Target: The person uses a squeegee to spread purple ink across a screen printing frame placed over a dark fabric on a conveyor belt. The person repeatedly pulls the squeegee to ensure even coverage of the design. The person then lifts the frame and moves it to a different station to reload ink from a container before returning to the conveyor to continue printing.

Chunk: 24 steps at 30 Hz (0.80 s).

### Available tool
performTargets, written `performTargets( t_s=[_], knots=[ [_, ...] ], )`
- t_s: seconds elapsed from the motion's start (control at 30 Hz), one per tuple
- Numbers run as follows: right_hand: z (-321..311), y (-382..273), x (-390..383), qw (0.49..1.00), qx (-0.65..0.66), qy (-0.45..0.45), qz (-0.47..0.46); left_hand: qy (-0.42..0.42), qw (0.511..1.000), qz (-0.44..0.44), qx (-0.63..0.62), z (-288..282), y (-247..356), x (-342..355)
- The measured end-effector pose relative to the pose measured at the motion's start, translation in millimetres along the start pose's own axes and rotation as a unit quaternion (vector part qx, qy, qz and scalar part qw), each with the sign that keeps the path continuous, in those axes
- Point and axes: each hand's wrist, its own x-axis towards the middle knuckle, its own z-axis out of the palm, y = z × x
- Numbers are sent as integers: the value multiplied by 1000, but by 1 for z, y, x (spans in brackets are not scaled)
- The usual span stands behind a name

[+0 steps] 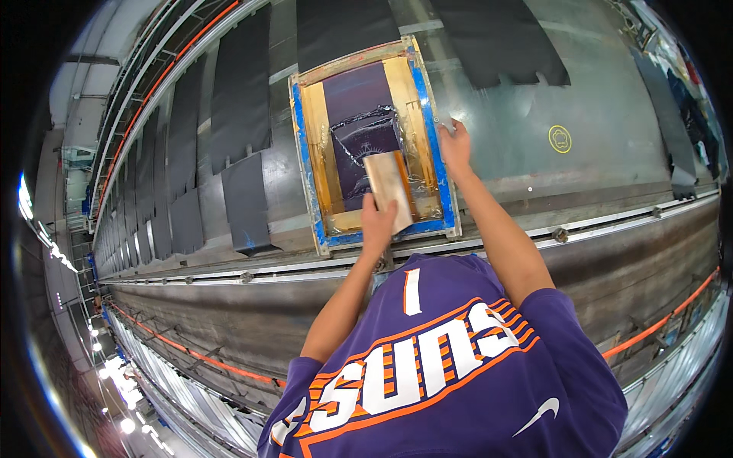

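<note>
A screen printing frame [303, 156] with blue tape along its sides lies on the long table in front of me. Its mesh [356, 90] shows a dark purple strip between yellowish borders, with wet, glossy ink in a line across the middle. My left hand [378, 226] is closed round the lower end of a squeegee [386, 183], a pale wooden bar with an orange edge, tilted over the near half of the mesh. At the frame's right side, my right hand [456, 151] has its curled fingers against the outer edge; their tips are partly hidden.
Dark fabric pieces [241, 114] lie in a row along the table to the left, and another dark piece [500, 38] lies beyond the frame at right. A yellow round mark [560, 139] is on the tabletop. A metal rail [191, 281] runs along the near edge.
</note>
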Motion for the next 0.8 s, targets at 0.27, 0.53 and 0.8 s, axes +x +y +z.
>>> performTargets(
  t_s=[0.27,0.53,0.8],
  knots=[
    [-1,-18,-7,998,-50,30,-13,132,981,-10,140,-115,-38,17],
    [-7,-28,-12,998,-54,15,13,47,989,-5,141,-64,2,18],
    [-3,-13,-6,996,-91,11,-17,-58,958,132,249,-87,0,28]
  ],
)
